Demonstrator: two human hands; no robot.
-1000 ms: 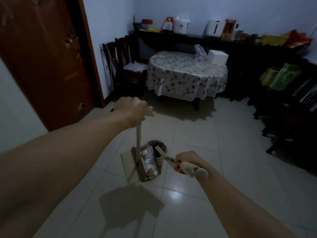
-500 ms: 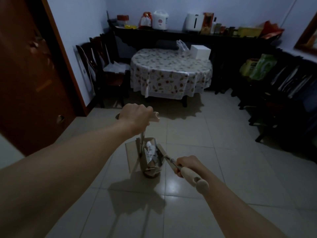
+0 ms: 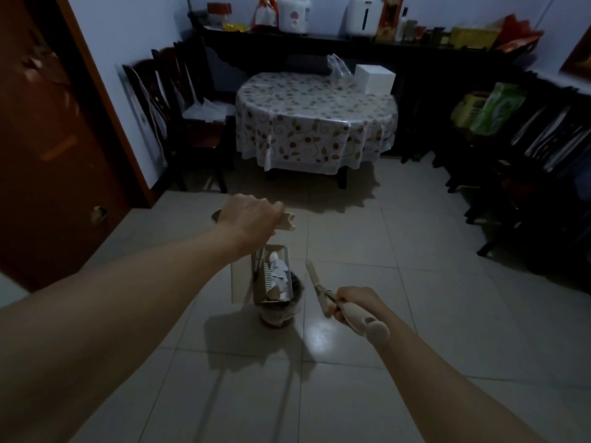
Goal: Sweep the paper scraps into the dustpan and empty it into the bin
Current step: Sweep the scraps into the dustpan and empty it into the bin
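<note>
While the bin (image 3: 281,310) stands on the near floor tiles, the dustpan (image 3: 273,276) hangs directly above it (paper scraps (image 3: 279,272) inside). Left hand (image 3: 249,219) grips its handle; right hand (image 3: 355,303) clasps the broom handle (image 3: 359,318).

home dining room | table (image 3: 316,123) in floral cloth | chairs (image 3: 179,116) | rice cooker (image 3: 295,14) on sideboard (image 3: 351,43) | tiled floor (image 3: 399,282)

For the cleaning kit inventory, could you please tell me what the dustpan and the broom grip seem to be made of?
Dustpan: likely smooth beige plastic, judging by its moulded comb teeth, though dim light leaves this open. Broom grip: probably matte cream plastic, rounded and one-piece.
</note>
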